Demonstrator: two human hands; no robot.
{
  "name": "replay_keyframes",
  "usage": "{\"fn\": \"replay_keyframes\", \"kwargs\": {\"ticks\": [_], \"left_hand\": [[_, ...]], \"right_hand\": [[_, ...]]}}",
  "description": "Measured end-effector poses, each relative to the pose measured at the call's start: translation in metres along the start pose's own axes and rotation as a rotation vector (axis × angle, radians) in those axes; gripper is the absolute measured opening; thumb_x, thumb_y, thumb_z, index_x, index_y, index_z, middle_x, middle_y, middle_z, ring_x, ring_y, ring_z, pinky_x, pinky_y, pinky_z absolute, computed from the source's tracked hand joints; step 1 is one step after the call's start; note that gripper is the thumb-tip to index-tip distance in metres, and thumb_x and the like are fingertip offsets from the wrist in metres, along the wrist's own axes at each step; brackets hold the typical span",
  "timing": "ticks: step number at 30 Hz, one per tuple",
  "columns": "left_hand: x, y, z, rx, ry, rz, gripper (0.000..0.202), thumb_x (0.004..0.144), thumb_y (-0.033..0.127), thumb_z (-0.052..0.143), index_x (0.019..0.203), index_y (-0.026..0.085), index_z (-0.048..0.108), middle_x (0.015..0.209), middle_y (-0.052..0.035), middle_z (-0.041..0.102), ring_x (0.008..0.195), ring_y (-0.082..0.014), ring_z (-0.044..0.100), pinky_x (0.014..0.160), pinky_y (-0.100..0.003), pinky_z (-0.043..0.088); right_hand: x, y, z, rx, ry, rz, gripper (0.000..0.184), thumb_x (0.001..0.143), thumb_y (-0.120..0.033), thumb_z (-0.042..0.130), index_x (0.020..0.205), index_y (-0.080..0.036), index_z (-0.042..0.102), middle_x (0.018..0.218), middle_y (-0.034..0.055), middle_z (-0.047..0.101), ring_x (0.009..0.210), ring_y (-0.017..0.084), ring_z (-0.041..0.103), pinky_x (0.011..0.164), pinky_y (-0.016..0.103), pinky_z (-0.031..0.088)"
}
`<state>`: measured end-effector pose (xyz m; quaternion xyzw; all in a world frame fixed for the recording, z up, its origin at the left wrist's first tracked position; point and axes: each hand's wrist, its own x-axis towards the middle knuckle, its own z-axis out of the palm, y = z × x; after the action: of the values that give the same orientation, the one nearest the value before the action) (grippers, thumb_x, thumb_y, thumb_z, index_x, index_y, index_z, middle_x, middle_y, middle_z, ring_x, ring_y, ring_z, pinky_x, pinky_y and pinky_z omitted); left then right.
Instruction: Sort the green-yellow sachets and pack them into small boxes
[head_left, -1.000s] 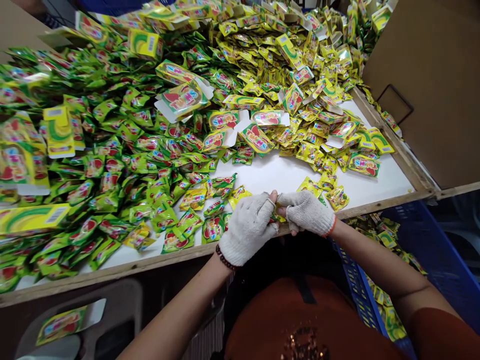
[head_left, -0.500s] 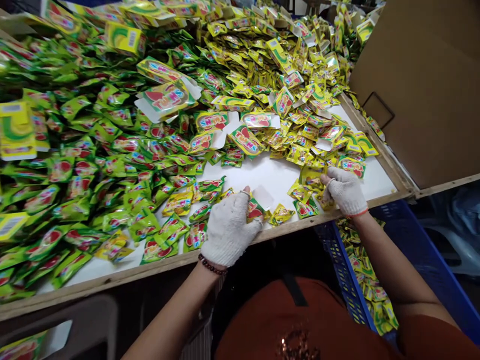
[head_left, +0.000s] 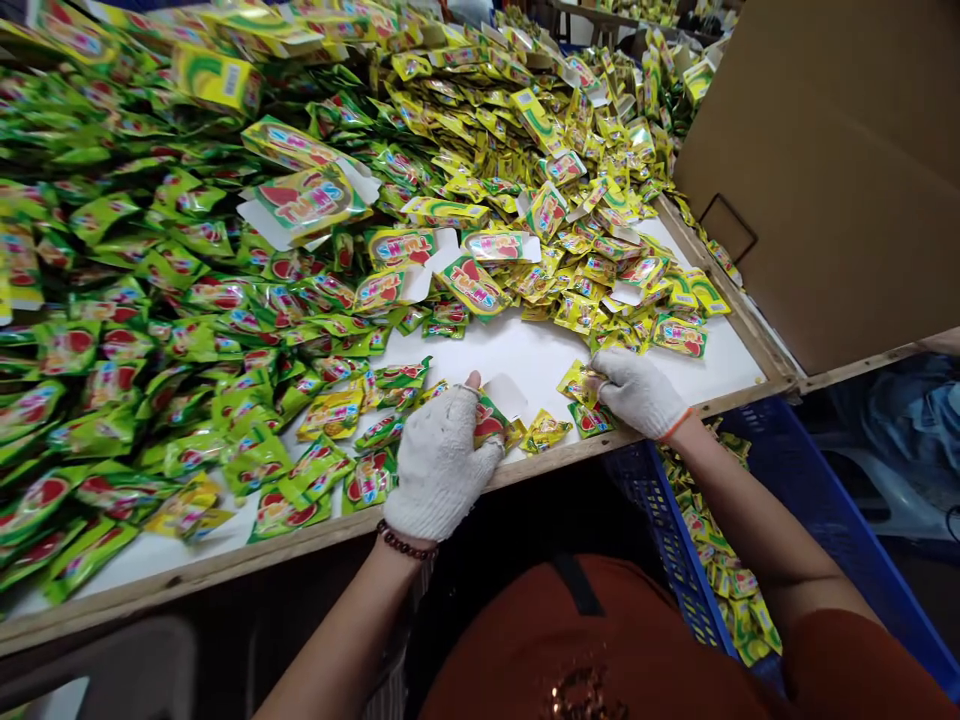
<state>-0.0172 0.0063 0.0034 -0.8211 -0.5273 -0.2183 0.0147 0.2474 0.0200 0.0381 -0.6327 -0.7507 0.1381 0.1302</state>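
Observation:
Both my hands wear white knit gloves. My left hand (head_left: 441,462) is closed on a small green and red carton (head_left: 491,417) with a white flap, held at the table's front edge. My right hand (head_left: 637,393) lies on yellow candy sachets (head_left: 579,381) just right of it, its fingers curled over them. More loose sachets, such as one yellow sachet (head_left: 546,431), lie between the two hands.
The white table (head_left: 525,350) with a wooden rim is heaped with green sachets (head_left: 187,330) on the left, yellow ones (head_left: 585,170) at the back, and flat cartons (head_left: 304,200). A large cardboard box (head_left: 840,170) stands at right. A blue crate (head_left: 817,520) below holds more sachets.
My hands were together at the front edge, then parted. My right hand reached right into the yellow sachets and has drawn back toward the left with some. The left keeps the carton.

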Motion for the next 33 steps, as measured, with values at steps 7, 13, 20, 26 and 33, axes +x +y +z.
{"fn": "replay_keyframes", "kwargs": {"ticks": [7, 13, 20, 26, 33], "left_hand": [[0.002, 0.001, -0.007, -0.014, -0.015, -0.055, 0.037, 0.079, 0.031, 0.062, 0.109, 0.01, 0.061, 0.103, -0.0165, 0.064, 0.096, -0.0341, 0.063, 0.084, -0.047, 0.052], [-0.002, -0.002, -0.006, -0.045, 0.05, -0.045, 0.033, 0.078, 0.027, 0.063, 0.107, 0.012, 0.059, 0.105, -0.0157, 0.065, 0.098, -0.0332, 0.064, 0.086, -0.045, 0.053], [-0.007, -0.006, -0.002, -0.108, 0.027, -0.043, 0.04, 0.082, 0.027, 0.063, 0.118, 0.012, 0.055, 0.105, -0.0151, 0.067, 0.099, -0.0335, 0.065, 0.087, -0.046, 0.053], [-0.005, -0.006, 0.0, -0.108, 0.018, -0.004, 0.044, 0.082, 0.027, 0.064, 0.121, 0.011, 0.055, 0.105, -0.0164, 0.067, 0.099, -0.0352, 0.066, 0.088, -0.049, 0.054], [-0.008, -0.006, -0.013, -0.205, 0.279, 0.1, 0.044, 0.084, 0.027, 0.069, 0.126, 0.021, 0.055, 0.131, -0.0175, 0.058, 0.124, -0.0352, 0.056, 0.103, -0.055, 0.047]], "right_hand": [[0.013, -0.017, 0.004, -0.153, -0.113, 0.194, 0.033, 0.076, -0.043, 0.075, 0.094, -0.019, 0.061, 0.108, 0.0085, 0.054, 0.08, 0.018, 0.055, 0.066, 0.029, 0.04], [0.011, 0.002, 0.002, 0.26, 0.029, 0.032, 0.007, 0.078, -0.021, 0.06, 0.079, -0.02, 0.053, 0.077, -0.0017, 0.052, 0.073, 0.014, 0.047, 0.067, 0.025, 0.038], [0.043, 0.028, -0.05, 0.333, 0.333, 0.084, 0.017, 0.074, -0.029, 0.056, 0.066, -0.022, 0.042, 0.068, -0.0027, 0.044, 0.067, 0.014, 0.041, 0.066, 0.027, 0.035], [0.051, 0.062, -0.04, 0.334, 0.2, 0.206, 0.022, 0.071, -0.034, 0.057, 0.065, -0.022, 0.039, 0.063, -0.0052, 0.037, 0.063, 0.012, 0.034, 0.06, 0.026, 0.029], [0.042, 0.049, -0.038, 0.459, 0.283, 0.15, 0.028, 0.074, -0.034, 0.059, 0.066, -0.023, 0.034, 0.065, -0.0051, 0.036, 0.063, 0.011, 0.033, 0.058, 0.025, 0.029]]}}
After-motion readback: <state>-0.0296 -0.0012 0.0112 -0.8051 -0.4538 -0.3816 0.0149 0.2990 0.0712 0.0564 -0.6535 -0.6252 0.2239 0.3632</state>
